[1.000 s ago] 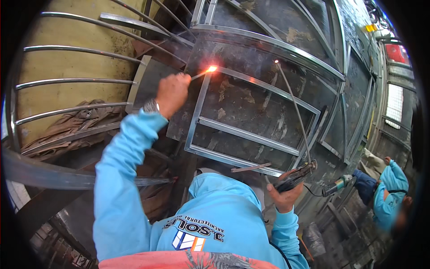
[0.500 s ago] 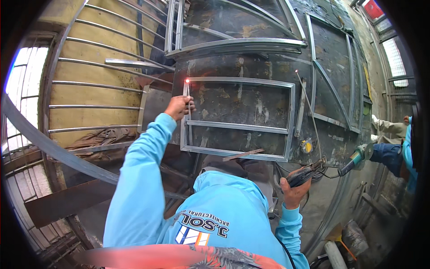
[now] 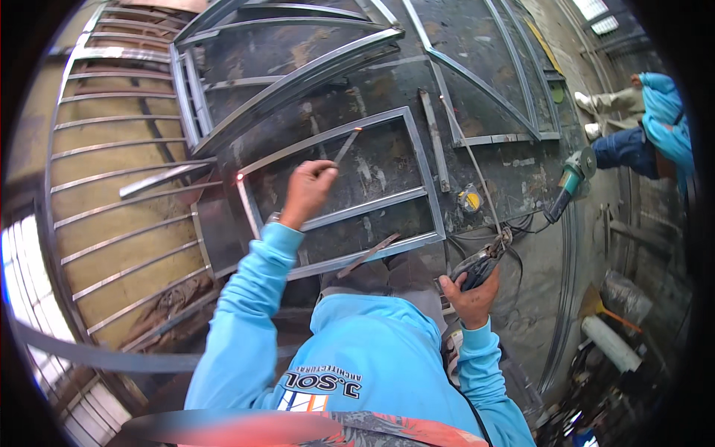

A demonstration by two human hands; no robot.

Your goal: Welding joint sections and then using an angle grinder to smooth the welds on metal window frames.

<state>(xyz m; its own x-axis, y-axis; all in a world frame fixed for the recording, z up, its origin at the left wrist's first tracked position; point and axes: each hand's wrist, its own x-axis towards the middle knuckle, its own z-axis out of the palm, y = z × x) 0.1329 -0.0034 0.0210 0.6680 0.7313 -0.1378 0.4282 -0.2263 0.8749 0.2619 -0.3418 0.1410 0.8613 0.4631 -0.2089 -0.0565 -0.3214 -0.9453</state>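
Observation:
My left hand (image 3: 307, 192) is closed on a thin metal rod (image 3: 345, 149), whose far tip glows orange. Hand and rod are over the rectangular metal frame (image 3: 427, 179), which lies on a dark worktable. A red-hot spot shows at the frame's far left corner, apart from the rod. Low at the right, my right hand (image 3: 474, 299) grips a black welding electrode holder (image 3: 480, 267). The long welding electrode (image 3: 474, 159) clamped in it points up and away, its tip glowing faintly. A rusty flat strip (image 3: 369, 255) lies across the frame's near bar.
A yellow tape measure (image 3: 469, 200) and a loose metal bar (image 3: 434, 141) lie right of the frame. Larger metal frames (image 3: 298, 72) occupy the far side. An angle grinder (image 3: 571, 181) is at the right, near another person (image 3: 659, 127). A barred panel (image 3: 123, 153) stands left.
My left hand has drawn the rod away from the frame's glowing corner and swung it rightward. My right hand still grips the electrode holder. The whole view has turned.

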